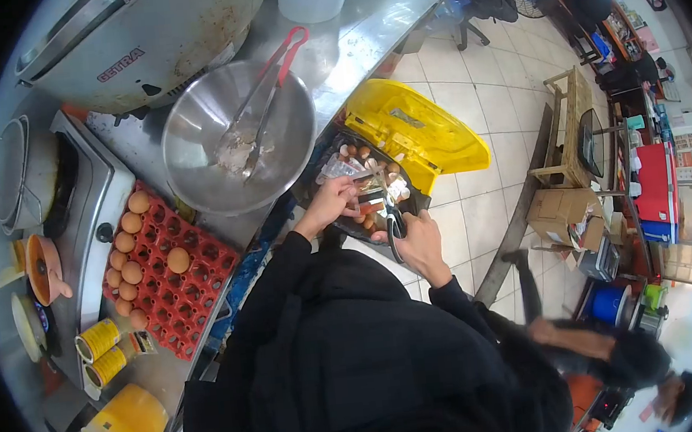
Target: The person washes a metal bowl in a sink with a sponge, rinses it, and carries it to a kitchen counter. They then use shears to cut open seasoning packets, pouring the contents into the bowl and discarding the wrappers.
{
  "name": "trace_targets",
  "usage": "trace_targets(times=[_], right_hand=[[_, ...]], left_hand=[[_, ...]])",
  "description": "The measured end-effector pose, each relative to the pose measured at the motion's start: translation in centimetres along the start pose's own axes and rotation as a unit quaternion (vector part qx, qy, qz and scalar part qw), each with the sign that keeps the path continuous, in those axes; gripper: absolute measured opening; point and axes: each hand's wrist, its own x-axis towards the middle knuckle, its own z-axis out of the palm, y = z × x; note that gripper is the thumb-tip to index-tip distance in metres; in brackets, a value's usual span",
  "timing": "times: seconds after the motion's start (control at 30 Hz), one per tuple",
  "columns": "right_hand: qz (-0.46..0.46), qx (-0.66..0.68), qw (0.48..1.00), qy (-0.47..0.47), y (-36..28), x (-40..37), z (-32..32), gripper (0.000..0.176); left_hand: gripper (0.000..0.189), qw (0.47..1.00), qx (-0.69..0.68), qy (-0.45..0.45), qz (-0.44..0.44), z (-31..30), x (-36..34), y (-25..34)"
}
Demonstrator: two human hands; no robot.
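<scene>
My left hand [330, 206] pinches a small clear plastic packet [340, 169] over the bin. Close beside it, my right hand [420, 244] is closed round the black handles of a pair of scissors [396, 225], whose blades point up toward the packet. Below both hands is a trash bin lined with a black bag [420, 202], and broken eggshells [392, 167] lie inside it. Its yellow lid [429, 130] hangs back on the far side. Part of the packet is hidden by my left fingers.
On the steel counter sit a metal mixing bowl [186, 160] holding red-handled tongs [292, 54] and a red egg tray [174, 303] with several eggs. Yellow cans [106, 367] and a stove [104, 179] are at left. Another person [613, 349] is at lower right.
</scene>
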Motion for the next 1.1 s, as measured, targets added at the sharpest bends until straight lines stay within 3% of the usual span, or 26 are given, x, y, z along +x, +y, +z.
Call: trace_targets(times=[0.2,0.4,0.5,0.67,0.9,1.1], right_hand=[[-0.010,-0.006,1.000,0.013,0.3,-0.3,0.1,0.069],[0.007,-0.014,1.000,-0.018,0.5,-0.2,0.6,0.069],[-0.010,-0.003,1.000,0.016,0.4,-0.6,0.8,0.068],[-0.011,-0.030,0.999,-0.029,0.3,-0.4,-0.1,0.067],[-0.013,-0.031,0.999,-0.005,0.2,-0.2,0.5,0.067],[0.018,-0.031,0.998,-0.044,0.3,0.0,0.9,0.069]], left_hand=[[0.024,1.000,-0.022,-0.014,0.006,0.3,-0.2,0.3],[0.030,0.999,-0.029,-0.002,-0.017,0.4,-0.7,0.9],[0.030,0.998,-0.056,0.022,0.003,0.4,-0.4,0.5],[0.028,1.000,-0.029,0.011,0.003,0.3,-0.4,0.6],[0.025,1.000,-0.013,-0.008,0.010,0.3,-0.4,0.6],[0.025,1.000,-0.024,-0.002,-0.008,0.4,-0.4,0.8]])
